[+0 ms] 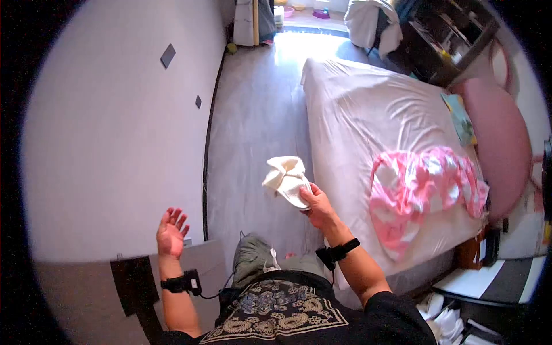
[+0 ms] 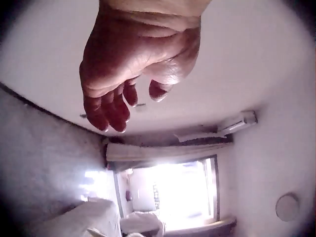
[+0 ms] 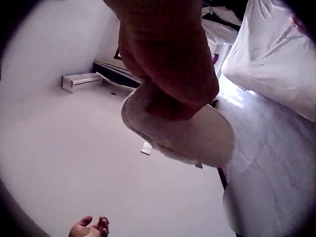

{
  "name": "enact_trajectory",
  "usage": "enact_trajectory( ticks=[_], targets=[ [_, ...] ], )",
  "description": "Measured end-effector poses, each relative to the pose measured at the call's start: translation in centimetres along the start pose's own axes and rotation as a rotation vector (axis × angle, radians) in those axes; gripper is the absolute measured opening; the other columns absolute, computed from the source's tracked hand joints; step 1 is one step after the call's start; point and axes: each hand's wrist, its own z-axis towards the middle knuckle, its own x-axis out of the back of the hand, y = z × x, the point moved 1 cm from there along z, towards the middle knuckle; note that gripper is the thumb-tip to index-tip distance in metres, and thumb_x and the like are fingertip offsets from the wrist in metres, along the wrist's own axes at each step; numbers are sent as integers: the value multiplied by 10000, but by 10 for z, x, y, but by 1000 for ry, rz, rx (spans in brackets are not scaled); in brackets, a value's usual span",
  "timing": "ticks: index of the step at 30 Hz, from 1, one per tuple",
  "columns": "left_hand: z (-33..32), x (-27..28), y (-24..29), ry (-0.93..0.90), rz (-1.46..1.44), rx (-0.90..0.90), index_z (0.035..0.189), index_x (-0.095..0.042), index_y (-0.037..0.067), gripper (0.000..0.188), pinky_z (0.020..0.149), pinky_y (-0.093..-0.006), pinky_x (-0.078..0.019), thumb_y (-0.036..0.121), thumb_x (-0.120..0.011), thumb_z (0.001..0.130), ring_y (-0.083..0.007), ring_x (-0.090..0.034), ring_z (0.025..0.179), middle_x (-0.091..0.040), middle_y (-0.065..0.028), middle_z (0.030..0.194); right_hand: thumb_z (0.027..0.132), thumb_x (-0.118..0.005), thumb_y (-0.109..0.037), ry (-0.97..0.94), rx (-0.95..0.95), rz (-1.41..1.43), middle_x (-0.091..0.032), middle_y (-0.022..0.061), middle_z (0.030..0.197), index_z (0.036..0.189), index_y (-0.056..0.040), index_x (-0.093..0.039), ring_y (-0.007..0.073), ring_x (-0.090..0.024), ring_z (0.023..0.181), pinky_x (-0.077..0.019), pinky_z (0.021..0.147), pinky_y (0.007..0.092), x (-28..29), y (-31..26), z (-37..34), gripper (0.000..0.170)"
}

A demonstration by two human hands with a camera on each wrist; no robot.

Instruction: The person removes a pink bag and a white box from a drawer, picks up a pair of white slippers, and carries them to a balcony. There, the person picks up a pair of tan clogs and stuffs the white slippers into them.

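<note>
My right hand [image 1: 319,208] grips a white soft slipper [image 1: 286,178] by one end, out in front of my body over the floor strip beside the bed. In the right wrist view the slipper's pale rounded underside [image 3: 207,138] shows below the dark, shaded fingers, with a layered edge along its left. My left hand [image 1: 171,234] is raised near the wall with nothing in it. Its palm faces up and its fingers are spread and slightly bent; in the left wrist view this hand [image 2: 140,59] is likewise bare, the fingers loosely curved.
On the right stands a bed with a white sheet [image 1: 356,115], a crumpled pink-and-white cloth [image 1: 425,190] and a rounded pink headboard [image 1: 494,149]. A white wall [image 1: 115,144] runs along the left. Between them the grey floor [image 1: 247,115] leads to a bright doorway. Dark shelves [image 1: 448,34] stand beyond the bed.
</note>
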Motion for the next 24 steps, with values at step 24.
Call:
enact_trajectory(
  ticks=[24],
  targets=[
    [732, -471, 165, -213, 211, 90, 1125, -561, 137, 262, 789, -333, -471, 324, -560, 941, -157, -605, 915, -636, -7, 1008, 874, -584, -29, -148, 83, 320, -624, 98, 1137, 1282, 1, -503, 190, -625, 1019, -531, 892, 342, -19, -413, 645, 418]
  ],
)
